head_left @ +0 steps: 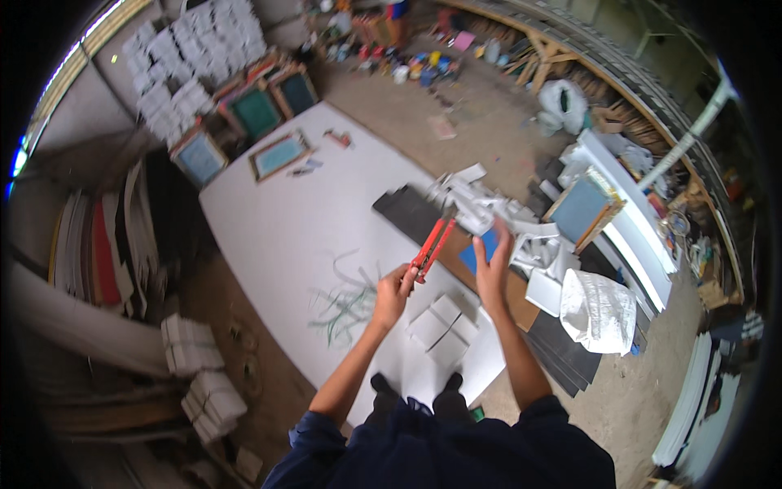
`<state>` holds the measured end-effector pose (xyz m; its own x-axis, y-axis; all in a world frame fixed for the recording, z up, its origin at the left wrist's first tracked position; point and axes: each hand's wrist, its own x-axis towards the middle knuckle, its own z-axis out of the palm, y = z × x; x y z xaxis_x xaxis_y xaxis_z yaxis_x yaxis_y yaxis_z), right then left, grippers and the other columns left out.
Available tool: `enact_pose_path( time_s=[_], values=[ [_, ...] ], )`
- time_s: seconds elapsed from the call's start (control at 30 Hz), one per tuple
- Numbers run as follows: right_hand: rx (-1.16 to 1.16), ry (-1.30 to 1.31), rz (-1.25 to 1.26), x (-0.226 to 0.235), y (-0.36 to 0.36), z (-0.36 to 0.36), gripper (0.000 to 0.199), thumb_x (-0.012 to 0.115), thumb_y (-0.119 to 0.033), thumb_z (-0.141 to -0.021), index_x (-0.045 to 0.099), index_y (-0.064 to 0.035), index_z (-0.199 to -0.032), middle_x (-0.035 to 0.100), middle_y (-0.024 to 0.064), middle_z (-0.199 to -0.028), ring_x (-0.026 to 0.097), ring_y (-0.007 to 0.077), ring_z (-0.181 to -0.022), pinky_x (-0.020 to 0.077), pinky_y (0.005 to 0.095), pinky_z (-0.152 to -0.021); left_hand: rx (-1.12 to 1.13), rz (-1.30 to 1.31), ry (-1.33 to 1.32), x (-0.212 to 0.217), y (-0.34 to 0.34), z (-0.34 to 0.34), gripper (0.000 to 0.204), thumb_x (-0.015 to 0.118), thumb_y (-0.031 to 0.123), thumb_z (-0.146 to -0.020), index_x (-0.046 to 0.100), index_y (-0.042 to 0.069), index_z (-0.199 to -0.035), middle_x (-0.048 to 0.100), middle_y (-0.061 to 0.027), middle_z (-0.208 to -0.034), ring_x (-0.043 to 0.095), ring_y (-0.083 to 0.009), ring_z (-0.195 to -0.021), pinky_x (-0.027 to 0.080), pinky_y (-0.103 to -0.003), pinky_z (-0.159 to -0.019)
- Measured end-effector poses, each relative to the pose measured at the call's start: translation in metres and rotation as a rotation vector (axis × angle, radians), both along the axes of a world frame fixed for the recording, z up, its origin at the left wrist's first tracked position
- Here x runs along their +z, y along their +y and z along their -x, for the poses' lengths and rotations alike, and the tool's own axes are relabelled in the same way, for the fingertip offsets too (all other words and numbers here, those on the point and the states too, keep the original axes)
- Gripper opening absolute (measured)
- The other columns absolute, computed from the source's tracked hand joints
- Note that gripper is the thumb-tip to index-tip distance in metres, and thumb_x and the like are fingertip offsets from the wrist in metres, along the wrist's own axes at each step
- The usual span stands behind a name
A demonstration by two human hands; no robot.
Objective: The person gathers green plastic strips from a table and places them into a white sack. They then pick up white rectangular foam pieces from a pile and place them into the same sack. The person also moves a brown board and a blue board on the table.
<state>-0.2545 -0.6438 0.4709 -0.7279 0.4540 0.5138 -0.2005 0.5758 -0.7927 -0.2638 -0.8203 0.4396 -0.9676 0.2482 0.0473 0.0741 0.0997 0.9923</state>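
- While the left hand (393, 297) grips the near end of a slim red two-legged hand tool (429, 244), plier-like, the right hand (491, 273) sits just beside it, fingers apart, apparently holding nothing; its fingertips are blurred.
- Tool location: in front of the person, between the two hands, held up near the right edge of a large white flat sheet (261, 220); can't tell how high from here.
- Handling, my guess: light enough for one hand, stiff, not fragile; red legs look smooth but easy to grip. They may swing on a pivot, so best held around both legs together, clear of whichever end does the biting.
- Direction: long axis runs from the left hand forward, away from the body, slanting right; legs lie side by side with a narrow gap. Can't tell which end is the working one.
- Nearby: strapped bundle of white flat pieces (432, 326) on the sheet, closer to the person; loose thin green strands (326, 324) left of the left hand; bright blue flat piece (470, 257) behind the right hand's thumb side; heap of white scraps (468, 204) farther off.
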Motion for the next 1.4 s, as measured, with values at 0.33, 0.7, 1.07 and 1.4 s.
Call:
enact_pose_path(
  time_s=[0.33,0.7,1.07,1.4],
  values=[
    [0.269,-0.139,0.932,-0.004,0.186,-0.132,0.021,0.041,-0.026,-0.091,0.047,-0.0079,-0.100,0.053,0.0017,-0.075,0.053,0.0098,-0.063,0.0448,0.0234,-0.054,-0.134,0.189,0.392,0.028,0.230,-0.055,0.029,0.047,0.026,-0.088,0.061,0.001,-0.080,0.052,-0.0092,-0.069,0.054,-0.0208,-0.062,0.044,-0.032,-0.058],
    [0.119,-0.221,0.593,0.016,0.334,-0.233,0.023,0.039,-0.022,-0.092,0.036,-0.0080,-0.110,0.046,0.0026,-0.059,0.037,0.0066,-0.041,0.0274,0.0205,-0.036,-0.735,-0.357,-0.174,0.075,0.434,-0.105,0.019,0.053,0.016,-0.086,0.060,-0.001,-0.086,0.060,-0.0033,-0.076,0.056,-0.0081,-0.069,0.048,-0.022,-0.068],
    [0.489,-0.525,0.610,0.015,0.407,-0.235,0.060,0.040,-0.009,-0.089,0.006,-0.0172,-0.137,0.051,0.0064,-0.079,0.047,0.0100,-0.057,0.0415,0.0258,-0.051,-0.756,-0.201,-0.303,0.030,0.473,-0.067,0.028,0.055,0.022,-0.085,0.054,0.001,-0.102,0.058,-0.0052,-0.094,0.055,-0.0114,-0.086,0.045,-0.023,-0.072],
    [-0.087,-1.150,0.770,-0.254,0.526,-0.214,0.024,0.050,-0.020,-0.084,0.046,-0.0002,-0.098,0.052,0.0042,-0.064,0.047,0.0090,-0.042,0.0385,0.0221,-0.039,-0.074,0.078,-0.579,-0.216,0.396,0.047,0.043,0.052,0.031,-0.085,0.044,0.007,-0.120,0.051,-0.0087,-0.112,0.047,-0.0196,-0.106,0.037,-0.035,-0.088]
  ],
)
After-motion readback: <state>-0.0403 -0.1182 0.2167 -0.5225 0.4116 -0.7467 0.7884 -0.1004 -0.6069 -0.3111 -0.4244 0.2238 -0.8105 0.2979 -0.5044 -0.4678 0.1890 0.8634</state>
